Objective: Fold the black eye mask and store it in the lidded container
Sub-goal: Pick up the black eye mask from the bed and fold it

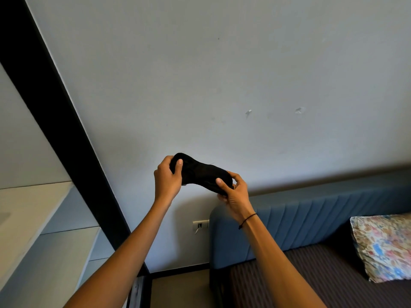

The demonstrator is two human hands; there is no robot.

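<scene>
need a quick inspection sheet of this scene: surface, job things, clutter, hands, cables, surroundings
surface: nothing seen; the work is held in the air.
job's things: black fabric eye mask stretched out unfolded; lidded container not in view.
clutter: floral pillow on the striped bed cover.
grippers: left hand and right hand each grip one mask end.
cables: thin white wire at the wall socket.
surroundings: grey wall, blue padded headboard.

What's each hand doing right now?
Left hand: closed on one end of the black eye mask.
Right hand: closed on the mask's other end.
</scene>
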